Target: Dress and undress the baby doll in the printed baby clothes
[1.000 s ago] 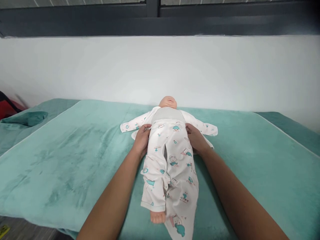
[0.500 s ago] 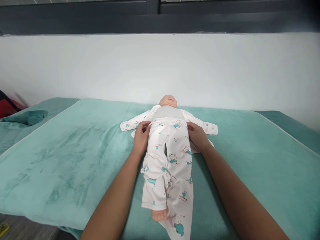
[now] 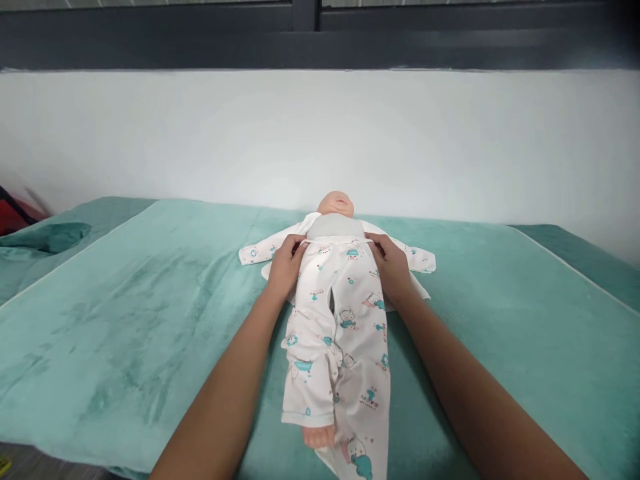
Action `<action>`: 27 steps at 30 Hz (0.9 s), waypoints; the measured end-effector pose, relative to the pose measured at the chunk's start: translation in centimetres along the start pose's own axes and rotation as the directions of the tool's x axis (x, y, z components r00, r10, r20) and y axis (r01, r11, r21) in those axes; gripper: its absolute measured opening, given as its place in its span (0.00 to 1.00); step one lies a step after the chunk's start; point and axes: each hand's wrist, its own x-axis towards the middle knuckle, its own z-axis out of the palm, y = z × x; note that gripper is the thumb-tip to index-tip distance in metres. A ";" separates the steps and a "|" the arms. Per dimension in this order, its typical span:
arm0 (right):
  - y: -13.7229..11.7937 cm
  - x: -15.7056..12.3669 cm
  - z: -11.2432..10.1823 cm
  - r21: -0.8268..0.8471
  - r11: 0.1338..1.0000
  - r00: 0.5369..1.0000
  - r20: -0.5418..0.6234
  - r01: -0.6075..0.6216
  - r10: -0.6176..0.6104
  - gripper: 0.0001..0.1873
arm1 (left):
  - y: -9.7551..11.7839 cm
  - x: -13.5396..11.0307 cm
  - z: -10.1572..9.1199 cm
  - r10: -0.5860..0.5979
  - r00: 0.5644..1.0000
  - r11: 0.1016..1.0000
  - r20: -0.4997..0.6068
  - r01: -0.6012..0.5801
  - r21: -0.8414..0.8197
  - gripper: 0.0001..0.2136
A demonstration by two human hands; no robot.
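A baby doll (image 3: 336, 203) lies on its back, head toward the wall. It wears a white printed top (image 3: 273, 247), spread open at the front over a grey torso (image 3: 336, 227). White printed baby pants (image 3: 345, 300) cover its hips and legs. One bare foot (image 3: 319, 437) shows below the left pant leg; the right leg's cloth runs on flat past where a foot would show. My left hand (image 3: 289, 265) pinches the waistband at the left hip. At the right hip, my right hand (image 3: 393, 267) grips the waistband, thumb and fingers closed on it.
The doll rests on a teal plush cover (image 3: 150, 320) with pale piping. Behind it rises a white wall (image 3: 320, 133) under a dark window frame (image 3: 200, 40). A red and black item (image 3: 15, 213) sits at the far left.
Both hands have shifted up to the waistband's upper edge, the right one also inward. The right pant leg has swung slightly to the right.
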 end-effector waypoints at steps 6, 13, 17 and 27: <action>-0.4 2.9 0.3 -0.240 0.965 0.994 0.004 -0.107 0.112 0.16 | -0.2 3.3 0.4 -0.030 0.997 0.979 -0.075 0.045 0.201 0.11; 1.5 4.5 0.9 -0.168 0.979 0.990 0.050 -0.118 0.128 0.12 | -1.3 4.4 1.5 -0.064 0.996 0.978 -0.070 0.076 0.196 0.09; 1.4 4.6 0.8 -0.108 0.991 0.997 0.036 0.079 -0.075 0.10 | -1.5 4.3 1.0 0.192 0.981 0.947 -0.008 -0.183 0.265 0.08; 1.7 7.5 1.2 -0.036 0.999 0.962 0.269 -0.039 0.047 0.13 | -1.3 6.5 0.2 0.033 0.991 0.957 0.126 -0.068 0.282 0.11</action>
